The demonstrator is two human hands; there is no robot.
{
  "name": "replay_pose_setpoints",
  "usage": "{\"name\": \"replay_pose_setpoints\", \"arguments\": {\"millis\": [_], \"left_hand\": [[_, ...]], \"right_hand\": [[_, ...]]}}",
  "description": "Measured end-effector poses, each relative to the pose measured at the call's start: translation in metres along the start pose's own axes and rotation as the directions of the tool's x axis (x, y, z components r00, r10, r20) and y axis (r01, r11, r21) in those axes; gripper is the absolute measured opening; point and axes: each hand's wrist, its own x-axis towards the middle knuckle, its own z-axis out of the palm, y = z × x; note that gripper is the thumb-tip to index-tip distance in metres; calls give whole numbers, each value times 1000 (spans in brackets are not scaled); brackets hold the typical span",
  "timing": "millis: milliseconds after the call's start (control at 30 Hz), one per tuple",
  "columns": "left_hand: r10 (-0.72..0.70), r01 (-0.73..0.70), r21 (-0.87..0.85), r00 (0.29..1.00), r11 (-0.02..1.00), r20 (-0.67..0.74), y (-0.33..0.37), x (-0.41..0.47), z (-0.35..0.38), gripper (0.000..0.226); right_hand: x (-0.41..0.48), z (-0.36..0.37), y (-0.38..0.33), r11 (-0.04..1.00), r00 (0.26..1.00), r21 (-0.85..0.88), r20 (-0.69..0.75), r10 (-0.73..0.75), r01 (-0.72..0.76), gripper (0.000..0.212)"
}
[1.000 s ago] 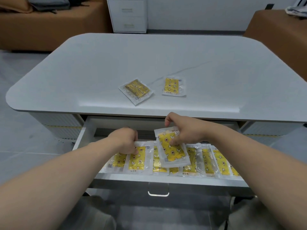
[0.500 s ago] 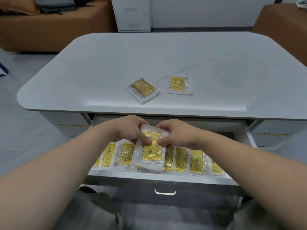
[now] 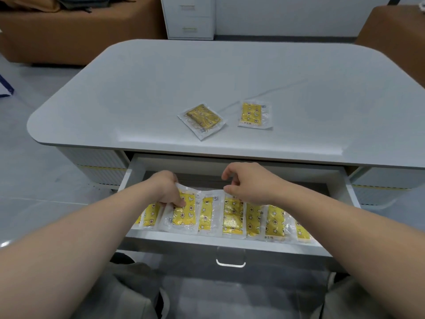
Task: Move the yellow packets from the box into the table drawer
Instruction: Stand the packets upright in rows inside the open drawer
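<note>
A yellow packet point(image 3: 184, 215), pinched by the left hand point(image 3: 166, 191), is seemingly being laid in the drawer point(image 3: 230, 244), the right hand point(image 3: 250, 184) is slack and empty, and the creased packet point(image 3: 202, 119) at twelve o'clock and flat packet point(image 3: 254, 115) at one are to be reached for next.

Grey table point(image 3: 161, 88) before me: one tilted packet point(image 3: 202, 120), one straight packet point(image 3: 254, 115) beside it, apart. Open drawer point(image 3: 207, 241) beneath: row of yellow packets point(image 3: 232, 217), overlapping.

Open drawer point(image 3: 230, 241), left hand point(image 3: 166, 189) pinching yellow packet point(image 3: 184, 216) inside, right hand point(image 3: 251, 183) relaxed above
</note>
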Motion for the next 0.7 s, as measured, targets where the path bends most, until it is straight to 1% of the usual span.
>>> {"name": "replay_pose_setpoints", "arguments": {"millis": [67,200,300,367,433,467,500,567,600,633,700], "left_hand": [[29,-16,156,997,988,-76,2,-3,0,75],[42,-6,302,993,953,-113,10,-14,-1,67],[105,-38,382,982,923,-155,26,-23,-5,44],[161,-103,363,978,926,-134,44,-34,-16,34],[220,-176,314,969,933,-112,64,-46,-31,36],[252,-209,282,959,936,-127,72,-53,-38,37],[281,-236,251,945,939,-164,79,-57,-43,37],[330,-275,212,897,938,-295,90,-60,-49,32],[344,-284,209,866,936,-363,94,-59,-50,28],[352,-285,214,837,934,-419,98,-58,-49,24],[378,-296,241,793,924,-478,104,-55,-46,23]], "right_hand": [[0,0,0,1000,1000,-15,-8,-9,9,31],[-1,-6,-2,998,999,-55,-18,-37,36,24],[-3,-15,-5,996,996,-68,-54,-67,63,16],[-3,-23,-8,995,988,-74,-135,-79,70,20],[-1,-32,-7,998,962,-59,-268,-51,36,26],[1,-36,-5,999,937,-54,-348,-25,6,28],[4,-40,-2,998,904,-63,-428,-5,-25,28],[11,-47,8,985,833,-153,-553,-14,-84,29],[15,-50,15,968,822,-216,-570,-20,-126,33],[20,-53,23,947,834,-269,-552,-4,-174,42],[28,-58,36,930,878,-291,-474,65,-226,61]]}}
